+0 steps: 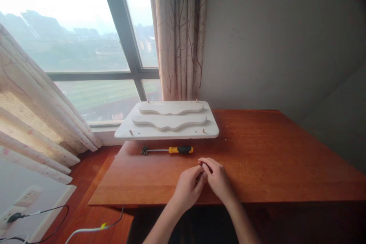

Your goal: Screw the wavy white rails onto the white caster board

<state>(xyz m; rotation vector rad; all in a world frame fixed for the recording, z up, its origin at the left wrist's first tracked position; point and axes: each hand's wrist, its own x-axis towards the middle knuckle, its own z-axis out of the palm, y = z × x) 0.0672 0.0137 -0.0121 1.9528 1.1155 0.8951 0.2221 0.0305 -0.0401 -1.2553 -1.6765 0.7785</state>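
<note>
My left hand and my right hand meet above the near part of the table, fingertips pressed together. Both are closed, and whatever may be between the fingers is hidden. Just beyond them lies a screwdriver with a yellow and black handle, its shaft pointing left. At its tip sits a small cluster of dark screws. Farther back is a white board with rounded corners. Short wooden dowels stand up near its corners. Two white wavy-edged slats rest on the board, one behind the other.
The reddish-brown wooden table extends to the right, with small white crumbs near the board. The board's left end overhangs the table edge. A window and curtains are behind. Cables run at lower left from a wall socket.
</note>
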